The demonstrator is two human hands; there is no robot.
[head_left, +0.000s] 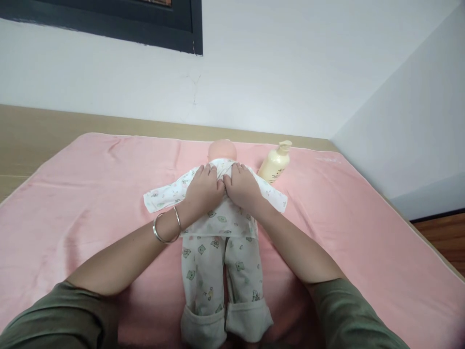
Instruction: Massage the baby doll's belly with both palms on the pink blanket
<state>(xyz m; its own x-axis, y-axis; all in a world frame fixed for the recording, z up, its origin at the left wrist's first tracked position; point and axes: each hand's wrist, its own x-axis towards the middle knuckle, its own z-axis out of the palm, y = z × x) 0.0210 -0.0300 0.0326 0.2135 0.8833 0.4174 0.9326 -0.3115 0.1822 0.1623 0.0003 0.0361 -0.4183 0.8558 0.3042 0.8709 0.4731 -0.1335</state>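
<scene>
A baby doll (pixel 222 151) lies on the pink sheet with its head at the far end; no face shows from here. It wears a white printed top (pixel 223 223) and matching trousers (pixel 203 271) with rolled-up cuffs. Both sleeves spread out to the sides. My left hand (pixel 204 188) rests flat on the left side of the upper torso, fingers pointing away from me. Beside it, my right hand (pixel 244 186) lies flat on the other side. The thumbs nearly meet in the middle.
A cream pump bottle (pixel 275 164) stands tilted in view just right of the doll's shoulder. The pink sheet (pixel 109 203) covers most of a wooden surface (pixel 32 126). A white wall (pixel 261 72) rises behind, with a dark window frame (pixel 145 29) at upper left.
</scene>
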